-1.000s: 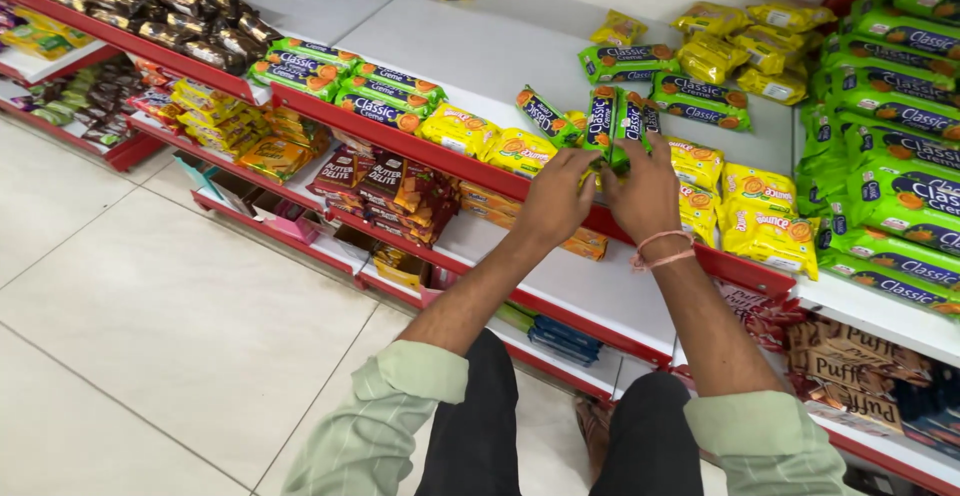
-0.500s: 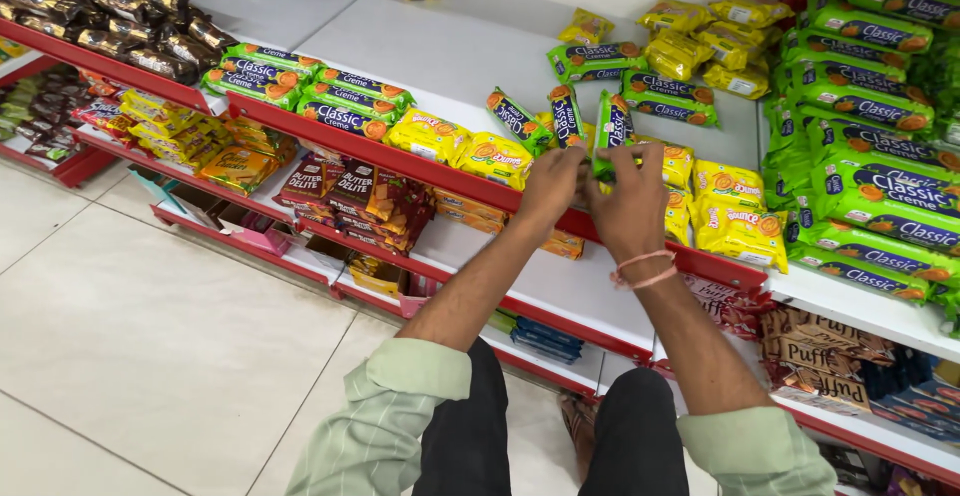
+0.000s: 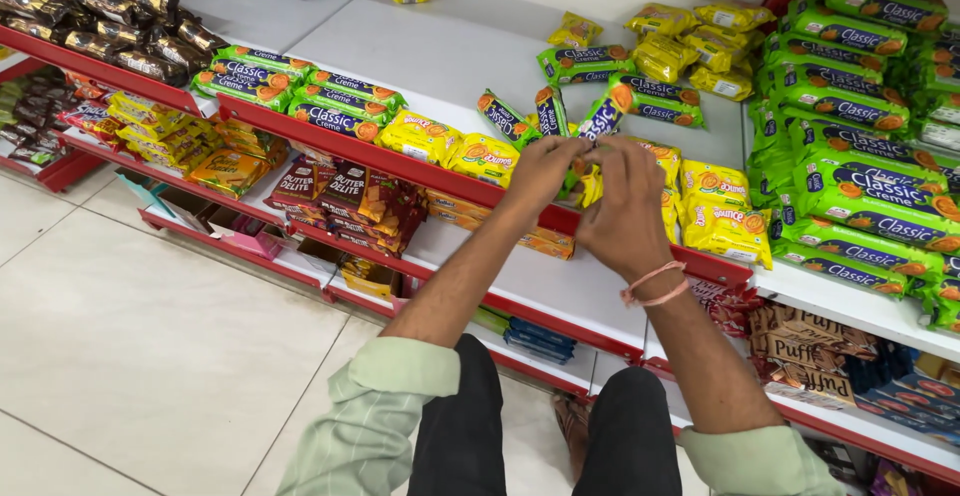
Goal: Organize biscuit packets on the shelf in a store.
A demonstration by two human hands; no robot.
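Both my hands meet over the front edge of a white shop shelf point(image 3: 480, 51). My left hand point(image 3: 540, 169) and my right hand point(image 3: 630, 206) together grip a green biscuit packet point(image 3: 576, 178), mostly hidden between the fingers. A pink band circles my right wrist. Just behind my hands, three green biscuit packets point(image 3: 545, 114) stand on end. Yellow biscuit packets point(image 3: 450, 146) lie flat to the left and right of my hands along the red shelf lip.
Stacks of green cream-biscuit packets point(image 3: 860, 186) fill the shelf at right. Dark brown packets point(image 3: 110, 16) line the shelf at far left. Lower shelves hold yellow, brown and red packets point(image 3: 345, 191). A pale tiled floor point(image 3: 150, 356) spreads at lower left; my knees are below.
My hands have come closer together and a little lower over the shelf edge, closing around the green packet. The camera has shifted slightly right.
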